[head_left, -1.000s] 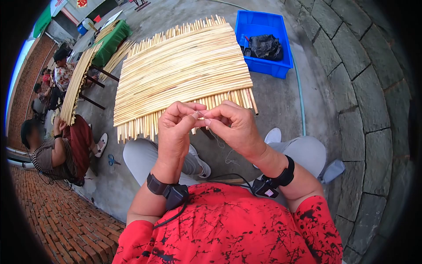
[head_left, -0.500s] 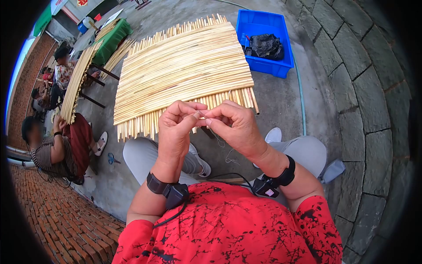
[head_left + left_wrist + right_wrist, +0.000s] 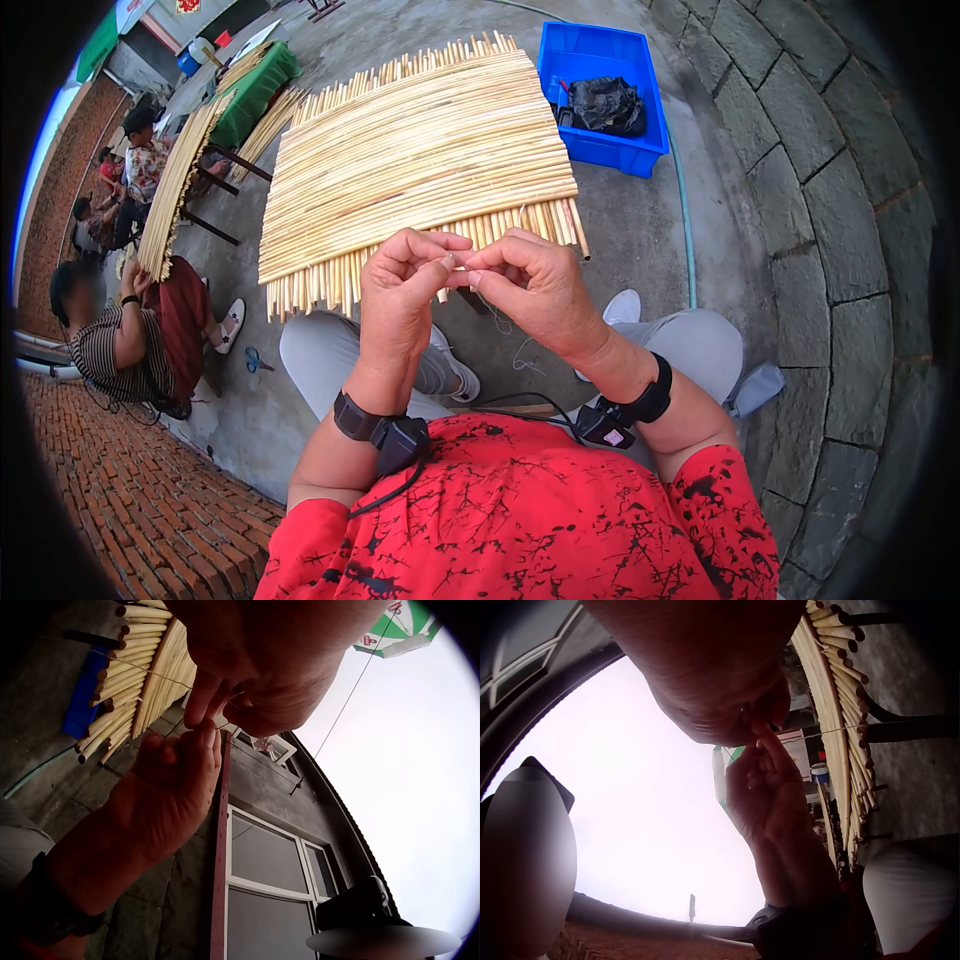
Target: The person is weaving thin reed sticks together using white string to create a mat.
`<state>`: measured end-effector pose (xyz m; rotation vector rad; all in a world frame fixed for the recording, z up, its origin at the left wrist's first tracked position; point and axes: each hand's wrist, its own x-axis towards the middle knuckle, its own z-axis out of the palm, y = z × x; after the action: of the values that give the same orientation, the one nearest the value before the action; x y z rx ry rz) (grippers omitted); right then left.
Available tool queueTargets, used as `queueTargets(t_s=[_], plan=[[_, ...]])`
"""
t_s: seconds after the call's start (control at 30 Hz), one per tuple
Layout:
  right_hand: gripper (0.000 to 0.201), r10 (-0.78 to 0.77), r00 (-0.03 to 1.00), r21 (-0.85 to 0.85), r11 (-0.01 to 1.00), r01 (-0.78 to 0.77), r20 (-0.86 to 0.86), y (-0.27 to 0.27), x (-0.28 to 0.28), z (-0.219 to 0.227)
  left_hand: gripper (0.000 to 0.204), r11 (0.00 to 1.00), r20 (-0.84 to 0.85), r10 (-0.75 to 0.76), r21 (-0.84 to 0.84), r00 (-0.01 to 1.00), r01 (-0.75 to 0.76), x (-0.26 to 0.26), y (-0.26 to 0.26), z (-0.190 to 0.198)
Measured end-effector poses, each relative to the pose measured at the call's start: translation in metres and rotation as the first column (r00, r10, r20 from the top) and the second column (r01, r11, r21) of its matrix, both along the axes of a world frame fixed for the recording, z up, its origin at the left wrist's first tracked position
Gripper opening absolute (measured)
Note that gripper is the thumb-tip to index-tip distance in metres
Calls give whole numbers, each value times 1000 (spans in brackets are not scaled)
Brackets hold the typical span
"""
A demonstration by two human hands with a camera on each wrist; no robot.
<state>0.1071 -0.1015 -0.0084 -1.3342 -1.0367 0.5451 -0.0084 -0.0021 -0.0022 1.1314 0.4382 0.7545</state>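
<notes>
In the head view my left hand (image 3: 400,290) and right hand (image 3: 540,295) meet fingertip to fingertip above my lap, just before the near edge of a mat of pale reed-like sticks (image 3: 420,150). Both hands pinch a thin thread (image 3: 502,322) between thumb and forefinger. Its loose end hangs in loops below the right hand. The left wrist view has a stretch of the thread (image 3: 161,676) running taut past the stick ends. Curled fingers hide most of what lies between the fingertips.
Beyond the mat a blue bin (image 3: 600,150) holds a black plastic bag (image 3: 606,107). To the left a seated person (image 3: 120,340) works at another stick mat (image 3: 180,190). Blue-handled scissors (image 3: 258,363) lie on the concrete floor. A hose (image 3: 684,220) runs along the right.
My hands keep the same pinch at the same spot. The head view has shifted very slightly, and the seated person's head and hand have moved a little.
</notes>
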Motion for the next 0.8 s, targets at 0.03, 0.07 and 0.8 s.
queueTargets(t_s=[0.03, 0.07, 0.8], plan=[[7, 0, 1000, 4, 1000, 0, -4, 0, 0, 0, 4, 1000, 2, -3, 1, 1000, 3, 0, 0, 0], [7, 0, 1000, 4, 1000, 0, -4, 0, 0, 0, 4, 1000, 2, -3, 1, 1000, 3, 0, 0, 0], [9, -2, 1000, 59, 998, 1, 16, 2, 1, -6, 4, 1000, -11, -18, -21, 1000, 18, -2, 1, -1]])
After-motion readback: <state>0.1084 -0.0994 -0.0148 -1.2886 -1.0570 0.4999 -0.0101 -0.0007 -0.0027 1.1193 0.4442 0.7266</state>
